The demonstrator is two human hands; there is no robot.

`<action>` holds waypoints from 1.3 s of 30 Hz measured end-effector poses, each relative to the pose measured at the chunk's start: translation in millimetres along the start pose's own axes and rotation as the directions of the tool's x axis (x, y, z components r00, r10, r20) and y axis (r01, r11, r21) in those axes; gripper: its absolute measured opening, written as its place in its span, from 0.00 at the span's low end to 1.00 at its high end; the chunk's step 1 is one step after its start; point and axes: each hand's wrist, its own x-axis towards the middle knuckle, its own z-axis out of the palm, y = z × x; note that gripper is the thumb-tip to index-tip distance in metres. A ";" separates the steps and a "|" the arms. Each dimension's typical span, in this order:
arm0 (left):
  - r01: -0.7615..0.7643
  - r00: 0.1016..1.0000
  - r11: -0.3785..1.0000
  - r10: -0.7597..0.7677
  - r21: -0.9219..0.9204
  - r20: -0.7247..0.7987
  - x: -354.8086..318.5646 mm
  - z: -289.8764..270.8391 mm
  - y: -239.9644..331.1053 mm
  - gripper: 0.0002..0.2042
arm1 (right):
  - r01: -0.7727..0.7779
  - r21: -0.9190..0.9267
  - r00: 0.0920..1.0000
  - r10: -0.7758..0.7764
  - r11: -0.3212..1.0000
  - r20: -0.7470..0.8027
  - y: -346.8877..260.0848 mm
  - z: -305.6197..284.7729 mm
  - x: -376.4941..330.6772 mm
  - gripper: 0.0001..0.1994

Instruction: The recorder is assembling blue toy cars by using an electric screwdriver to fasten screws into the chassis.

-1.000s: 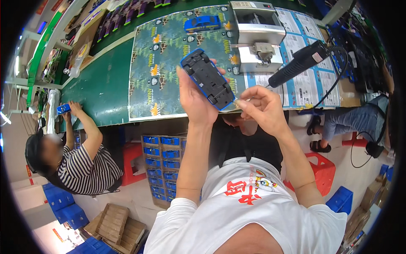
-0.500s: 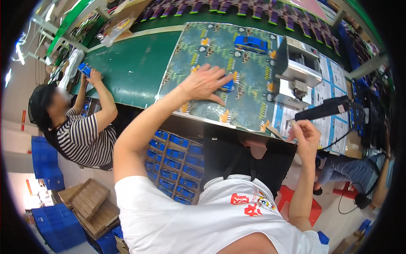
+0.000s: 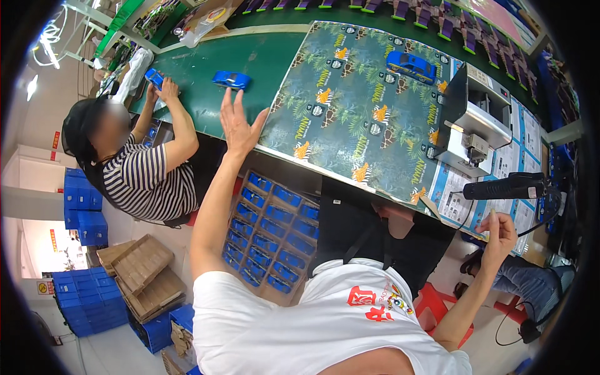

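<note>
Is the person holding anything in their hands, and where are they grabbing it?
The left hand is open and empty, near a small blue toy car. The right hand has pinched fingertips; whether it holds anything cannot be told.

Small glossy blue plastic toy car [image 3: 231, 79], upright on its wheels, sits side-on on the green tabletop [image 3: 262, 56], just left of the jungle-print mat's edge. It lies free, just beyond the open left hand [image 3: 239, 123], not touching it.

We have bare green tabletop [image 3: 250, 59] between our left hand [image 3: 239, 125] and the blue toy car [image 3: 231, 79]; a co-worker's forearm [image 3: 181, 128] crowds the left.
</note>
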 end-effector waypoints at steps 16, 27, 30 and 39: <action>-0.159 0.931 0.957 0.227 -0.244 0.285 -12.7 16.6 141.7 0.23 | -0.113 -0.845 0.800 -0.456 0.522 -0.389 43.7 -179.1 118.3 0.19; -0.242 0.959 0.950 0.265 -0.196 0.099 -11.1 8.9 125.0 0.21 | -0.088 -0.887 0.851 -0.429 0.453 -0.303 68.0 -168.8 124.8 0.26; -0.284 0.958 0.885 0.280 -0.369 -0.067 -18.4 14.2 162.4 0.18 | -0.109 -0.802 0.851 -0.361 0.587 -0.380 52.6 -196.4 63.4 0.20; 0.754 0.626 -0.241 0.544 -0.611 0.559 -144.8 -30.6 437.3 0.23 | 0.054 -0.585 0.990 -0.122 0.809 -0.077 -100.6 -79.7 -59.8 0.22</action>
